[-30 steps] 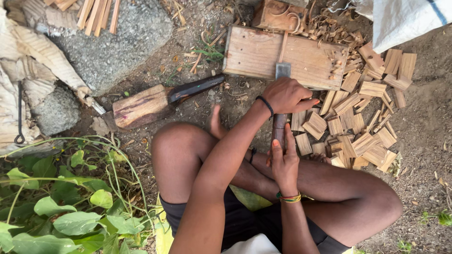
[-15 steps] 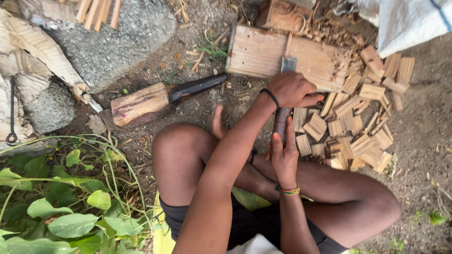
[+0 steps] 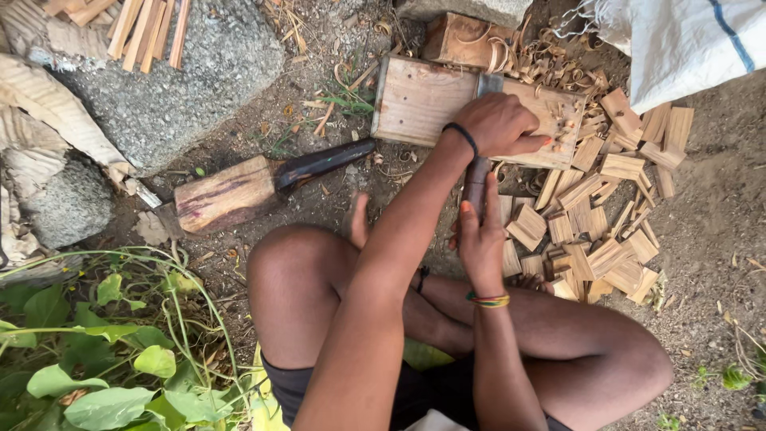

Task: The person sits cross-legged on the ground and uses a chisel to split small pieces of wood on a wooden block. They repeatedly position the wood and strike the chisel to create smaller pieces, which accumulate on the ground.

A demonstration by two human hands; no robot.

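I see bare dirt ground [image 3: 718,231] carrying everything. A flat wooden board [image 3: 415,100] lies on it, with a heap of small cut wood pieces [image 3: 606,215] just beside it to the right. A wooden mallet block [image 3: 223,195] with a dark handle rests left of the board, near a grey stone [image 3: 191,72]. Green leaves [image 3: 96,351] cover the lower left corner.
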